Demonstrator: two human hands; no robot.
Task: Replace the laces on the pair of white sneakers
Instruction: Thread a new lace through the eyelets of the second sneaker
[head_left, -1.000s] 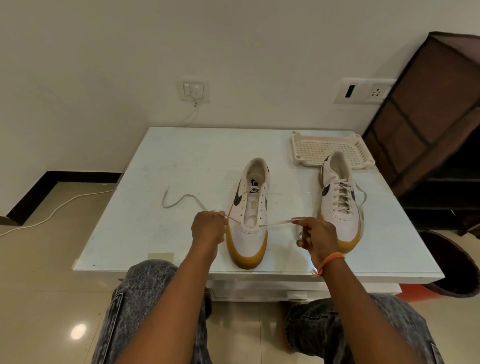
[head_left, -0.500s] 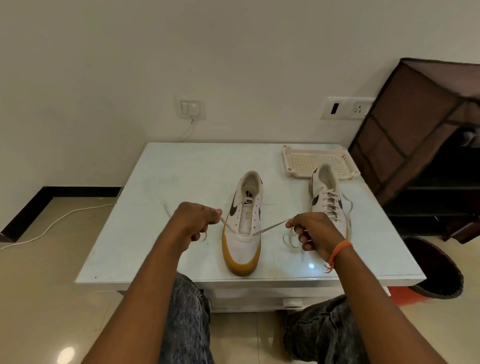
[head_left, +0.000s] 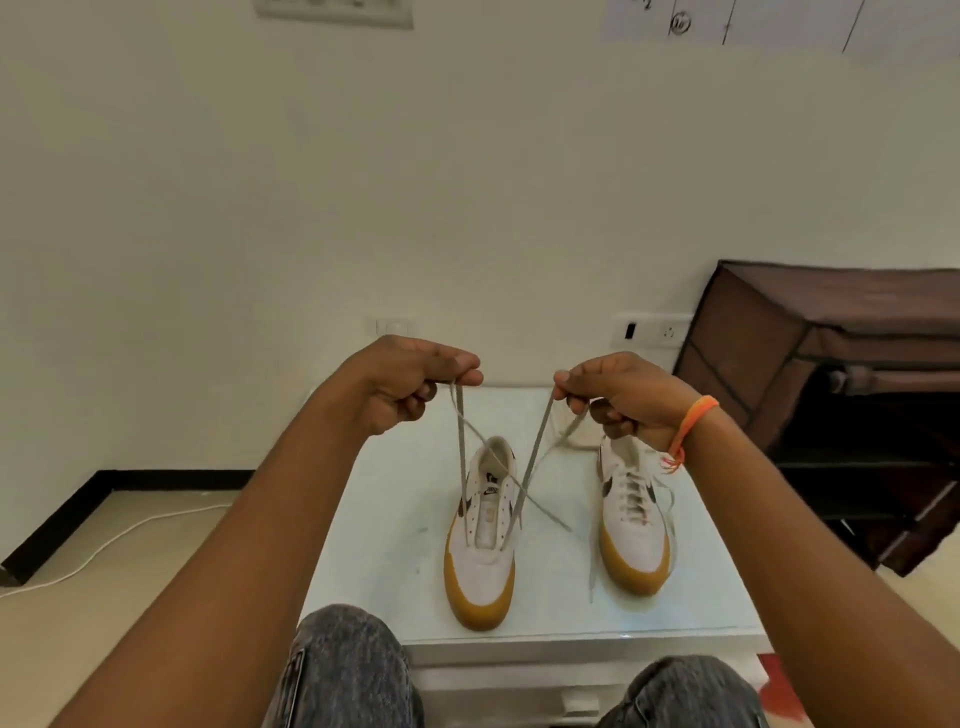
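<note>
Two white sneakers with gum soles stand on the white table. The left sneaker has a pale lace threaded through its lowest eyelets only. Both strands rise from it, and their loose ends hang back down and cross above it. My left hand pinches one strand high above the shoe. My right hand, with an orange wristband, pinches the other strand at the same height. The right sneaker is fully laced, with a loose lace end trailing off its side.
A white perforated tray lies behind the right sneaker, mostly hidden by my right hand. A brown fabric shoe rack stands right of the table. A white cable runs across the floor at left. My knees in grey jeans sit below the table's front edge.
Both hands have risen from table level to well above the left sneaker, pulling the two lace strands up taut. The camera has tilted upward.
</note>
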